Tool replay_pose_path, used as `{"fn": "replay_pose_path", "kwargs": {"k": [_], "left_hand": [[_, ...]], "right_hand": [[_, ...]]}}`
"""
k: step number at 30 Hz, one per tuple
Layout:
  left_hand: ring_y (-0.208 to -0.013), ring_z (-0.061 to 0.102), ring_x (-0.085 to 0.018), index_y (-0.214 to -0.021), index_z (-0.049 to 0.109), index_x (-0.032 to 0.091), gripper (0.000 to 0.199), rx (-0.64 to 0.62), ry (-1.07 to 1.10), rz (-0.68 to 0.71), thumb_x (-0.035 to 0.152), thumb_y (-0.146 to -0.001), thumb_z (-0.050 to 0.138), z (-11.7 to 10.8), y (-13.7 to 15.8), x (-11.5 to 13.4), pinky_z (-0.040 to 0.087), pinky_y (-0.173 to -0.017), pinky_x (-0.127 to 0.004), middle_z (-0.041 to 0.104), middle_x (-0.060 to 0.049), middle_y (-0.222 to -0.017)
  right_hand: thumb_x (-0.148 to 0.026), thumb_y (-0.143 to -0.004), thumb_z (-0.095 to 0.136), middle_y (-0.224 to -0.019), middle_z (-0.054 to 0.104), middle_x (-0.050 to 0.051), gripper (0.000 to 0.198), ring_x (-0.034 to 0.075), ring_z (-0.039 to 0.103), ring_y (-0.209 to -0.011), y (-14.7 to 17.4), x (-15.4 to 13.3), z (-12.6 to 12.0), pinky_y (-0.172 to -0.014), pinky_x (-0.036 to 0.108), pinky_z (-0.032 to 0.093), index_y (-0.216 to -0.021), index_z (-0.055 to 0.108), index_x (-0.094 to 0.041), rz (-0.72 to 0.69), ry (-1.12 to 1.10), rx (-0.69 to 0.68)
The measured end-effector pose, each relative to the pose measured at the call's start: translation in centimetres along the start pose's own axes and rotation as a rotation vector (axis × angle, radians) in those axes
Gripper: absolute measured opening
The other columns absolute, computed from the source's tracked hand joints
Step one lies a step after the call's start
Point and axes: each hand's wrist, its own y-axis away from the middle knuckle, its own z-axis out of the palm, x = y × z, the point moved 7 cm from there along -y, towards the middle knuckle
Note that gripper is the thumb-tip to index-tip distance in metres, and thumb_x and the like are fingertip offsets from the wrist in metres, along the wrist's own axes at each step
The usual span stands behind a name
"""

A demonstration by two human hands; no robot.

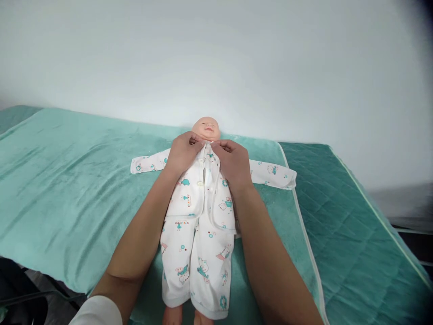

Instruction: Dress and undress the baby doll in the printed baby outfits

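A baby doll (206, 127) lies on its back, dressed in a white printed baby jacket (186, 194) and matching trousers (211, 262). Both sleeves stretch out sideways, and the jacket's front edges lie parted below the neck. My left hand (184, 151) pinches the collar edge just under the doll's chin. On the other side of the opening, my right hand (233, 160) pinches the facing collar edge. The fingertips of both hands are close together at the neckline. Small buttons run down the left front edge; the doll's feet stick out below the trousers.
A light green blanket (84, 189) with wrinkles lies under the doll. To the right is a darker green quilted cover (341, 216). A pale wall (216, 58) rises directly behind the doll's head. Something dark stands at the lower left, beyond the blanket's edge.
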Motion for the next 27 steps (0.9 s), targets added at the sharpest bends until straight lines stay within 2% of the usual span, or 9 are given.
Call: {"fn": "replay_pose_path", "kwargs": {"k": [5, 10, 16, 21, 27], "left_hand": [[-0.060, 0.053, -0.011, -0.080, 0.063, 0.017, 0.006, -0.040, 0.149, -0.046, 0.021, -0.085, 0.063, 0.69, 0.28, 0.18, 0.042, -0.061, -0.026, 0.062, 0.001, -0.068], [-0.065, 0.055, -0.011, -0.079, 0.063, 0.017, 0.007, -0.054, 0.109, -0.028, 0.021, -0.085, 0.063, 0.95, 0.10, -0.12, 0.042, -0.063, -0.026, 0.063, 0.000, -0.072], [-0.068, 0.057, -0.013, -0.079, 0.061, 0.018, 0.007, -0.059, 0.023, 0.007, 0.022, -0.084, 0.063, 0.95, -0.04, -0.30, 0.043, -0.066, -0.026, 0.066, 0.000, -0.075], [-0.069, 0.059, -0.013, -0.081, 0.060, 0.019, 0.007, -0.086, -0.030, 0.010, 0.023, -0.087, 0.062, 1.01, 0.00, -0.24, 0.045, -0.068, -0.027, 0.067, 0.000, -0.076], [-0.083, 0.065, -0.016, -0.084, 0.061, 0.019, 0.009, -0.080, -0.112, 0.017, 0.027, -0.086, 0.066, 1.04, 0.37, 0.52, 0.049, -0.078, -0.029, 0.072, -0.002, -0.088]], "right_hand": [[-0.037, -0.078, 0.071, -0.089, 0.076, 0.002, 0.020, 0.019, 0.067, -0.085, -0.26, 0.45, 0.23, -0.082, 0.034, 0.052, -0.086, 0.077, -0.020, -0.027, -0.116, -0.043], [-0.035, -0.082, 0.068, -0.092, 0.076, 0.002, 0.017, 0.019, 0.066, -0.088, -0.35, 0.38, 0.51, -0.085, 0.034, 0.051, -0.084, 0.078, -0.021, -0.088, -0.107, -0.104], [-0.035, -0.082, 0.065, -0.077, 0.069, -0.001, 0.019, 0.014, 0.059, -0.072, -0.50, 0.65, 0.58, -0.074, 0.030, 0.048, -0.088, 0.077, -0.022, -0.077, -0.067, -0.147], [-0.036, -0.078, 0.069, -0.086, 0.068, -0.001, 0.019, 0.014, 0.058, -0.074, -0.44, 0.56, 0.48, -0.074, 0.029, 0.047, -0.089, 0.073, -0.022, -0.067, 0.021, -0.157], [-0.028, -0.077, 0.065, -0.090, 0.064, -0.002, 0.018, 0.010, 0.047, -0.064, -0.09, 0.00, 0.98, -0.066, 0.027, 0.041, -0.093, 0.069, -0.021, -0.074, 0.120, -0.205]]}}
